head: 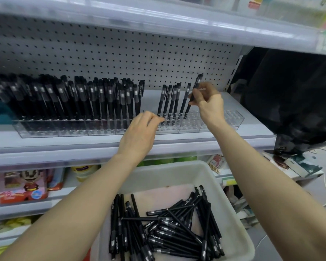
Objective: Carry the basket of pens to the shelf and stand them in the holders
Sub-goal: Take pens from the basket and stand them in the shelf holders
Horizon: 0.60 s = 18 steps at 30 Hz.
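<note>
A white basket (226, 193) below the shelf holds several loose black pens (169, 228). Clear plastic holders (231, 119) line the shelf (252, 132); those on the left are packed with upright black pens (79, 98), and several more stand in the middle holder (169, 100). My right hand (208, 102) pinches one black pen (197, 85), tilted, its lower end in the holder. My left hand (141, 132) rests on the front of the middle holder, fingers curled at a pen's base; whether it grips anything is hidden.
A white pegboard (120, 59) backs the shelf and another shelf (158, 21) overhangs it. A dark bag (294, 102) hangs at the right. Packaged goods (23, 187) fill the lower shelves on the left.
</note>
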### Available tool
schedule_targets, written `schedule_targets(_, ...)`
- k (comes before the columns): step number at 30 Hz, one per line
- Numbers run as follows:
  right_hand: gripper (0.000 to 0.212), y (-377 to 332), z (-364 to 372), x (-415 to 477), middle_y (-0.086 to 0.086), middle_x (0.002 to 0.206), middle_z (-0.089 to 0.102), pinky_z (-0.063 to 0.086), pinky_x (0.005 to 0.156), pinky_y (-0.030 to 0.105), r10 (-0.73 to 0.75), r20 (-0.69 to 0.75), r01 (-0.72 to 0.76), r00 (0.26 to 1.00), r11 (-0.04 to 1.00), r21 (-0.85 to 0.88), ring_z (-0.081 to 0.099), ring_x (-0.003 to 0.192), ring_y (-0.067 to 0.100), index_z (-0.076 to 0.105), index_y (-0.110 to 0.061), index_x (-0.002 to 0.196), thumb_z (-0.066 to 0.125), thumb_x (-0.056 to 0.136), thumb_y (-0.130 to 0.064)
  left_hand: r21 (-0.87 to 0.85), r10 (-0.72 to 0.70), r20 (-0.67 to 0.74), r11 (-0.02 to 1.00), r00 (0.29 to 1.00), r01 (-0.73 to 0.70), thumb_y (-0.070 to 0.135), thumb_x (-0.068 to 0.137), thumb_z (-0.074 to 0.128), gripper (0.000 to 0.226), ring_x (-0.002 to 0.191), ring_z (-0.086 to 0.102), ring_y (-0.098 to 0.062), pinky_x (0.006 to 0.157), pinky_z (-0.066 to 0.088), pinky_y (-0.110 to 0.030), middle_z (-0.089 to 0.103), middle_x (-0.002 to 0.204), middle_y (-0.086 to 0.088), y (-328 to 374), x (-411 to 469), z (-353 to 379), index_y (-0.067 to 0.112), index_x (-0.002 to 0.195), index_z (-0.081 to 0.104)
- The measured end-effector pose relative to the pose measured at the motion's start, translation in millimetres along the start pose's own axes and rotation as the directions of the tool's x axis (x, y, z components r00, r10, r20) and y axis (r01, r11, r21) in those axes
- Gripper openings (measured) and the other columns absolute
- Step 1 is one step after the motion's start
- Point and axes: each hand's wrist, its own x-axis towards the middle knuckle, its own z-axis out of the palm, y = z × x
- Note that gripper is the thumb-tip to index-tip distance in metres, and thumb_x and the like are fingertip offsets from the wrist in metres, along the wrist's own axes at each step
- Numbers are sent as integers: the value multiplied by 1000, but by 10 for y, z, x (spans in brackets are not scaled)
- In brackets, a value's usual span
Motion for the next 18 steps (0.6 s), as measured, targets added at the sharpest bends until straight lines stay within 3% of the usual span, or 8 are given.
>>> schedule_targets(4, 14, 163, 71, -125, 7, 94, 71, 48, 57, 8, 17, 31, -12, 999, 989, -150, 69, 76, 15, 56, -15, 112, 52, 100, -20, -3, 7, -3, 1000, 1000, -7, -11, 77, 73, 50, 97, 56, -27, 86, 53, -36, 55, 105, -9, -5, -2, 14, 4, 122, 59)
schedule_targets(6, 15, 188, 92, -127, 7, 95, 71, 43, 53, 5, 11, 14, -8, 1000, 982, -188, 68, 80, 20, 55, -16, 113, 52, 100, -23, 1, 11, -9, 1000, 1000, -11, -11, 77, 73, 49, 97, 56, -27, 86, 53, -37, 55, 105, -9, -15, 1, 19, 4, 122, 59)
schedule_targets(8, 18, 176, 104, -131, 7, 95, 70, 45, 57, 10, 8, 10, -6, 1000, 977, -213, 67, 81, 22, 54, -15, 115, 51, 100, -24, 6, 13, -10, 1000, 1000, -12, -11, 77, 73, 50, 97, 56, -27, 85, 53, -36, 55, 105, -9, -24, 0, 20, 4, 122, 59)
schedule_targets(11, 19, 166, 116, -147, 5, 93, 70, 50, 69, 29, 1, 6, 1, 1000, 973, -229, 66, 83, 23, 53, -13, 117, 50, 101, -23, 7, 9, -14, 1000, 1000, -9, -11, 77, 73, 50, 96, 54, -26, 83, 50, -34, 55, 105, -8, -24, 0, 16, 4, 123, 60)
schedule_targets(15, 21, 136, 108, -161, 7, 98, 71, 53, 81, 36, 42, 29, -33, 999, 964, -263, 66, 90, 26, 56, -10, 116, 54, 99, -20, 6, -4, -2, 1000, 1000, 4, -11, 78, 72, 49, 97, 54, -25, 83, 48, -32, 55, 105, -8, -15, 1, 3, 4, 123, 60)
schedule_targets(18, 21, 146, 71, -281, 4, 103, 69, 51, 86, 34, 42, 26, -33, 999, 956, -292, 64, 96, 22, 60, -8, 116, 55, 97, -16, -1, -13, 18, 1000, 1000, 13, -10, 79, 71, 48, 98, 54, -25, 84, 48, -31, 54, 106, -7, -3, -1, -16, 5, 123, 59)
